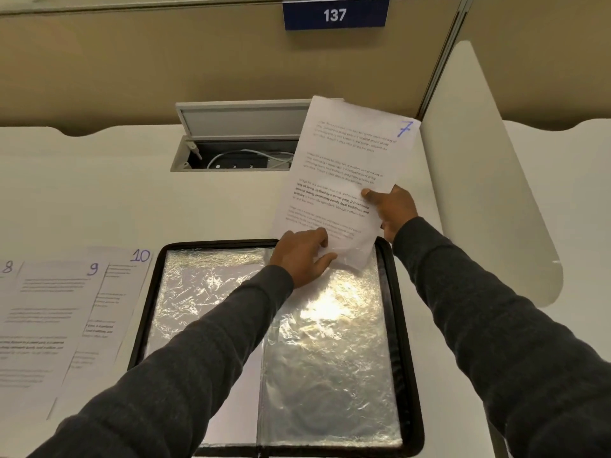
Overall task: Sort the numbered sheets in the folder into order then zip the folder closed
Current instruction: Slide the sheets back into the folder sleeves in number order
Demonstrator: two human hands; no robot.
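Dark grey knit sleeves (198,358) enter from 6 o'clock and reach over the task's thing, a black zip-edged rectangular folder (401,325), which lies open and flat on the desk, low of centre. Its leaves carry crinkled, glossy clear plastic pockets (330,342) that glare under the light; a pale sheet, number unseen, shows through the left one. At the folder's 1 o'clock corner a white paper sheet marked 7 (344,166) stands tilted, thin and limp, its lower end at the mouth of the right pocket. The left hand (302,251) pinches that lower end, fingers above and thumb below; whether pocket film is caught in the same pinch cannot be told. The right hand (393,209) grips the sheet's right edge, thumb on the printed face. Judged step: emptying the pockets for sorting, since three white paper sheets marked 8, 9 and 10 (56,309) lie fanned and overlapping at 9 o'clock; ordering and zipping remain undone. The next move probably calls for freeing the sheet without creasing it and laying it beside its neighbours. Beyond lie the matt white desk (99,193), an open grey metal cable hatch (241,153) at 12 o'clock, a beige partition (165,61) bearing a blue plate numbered 137 (334,14), and a curved white divider panel (479,176) at 3 o'clock.
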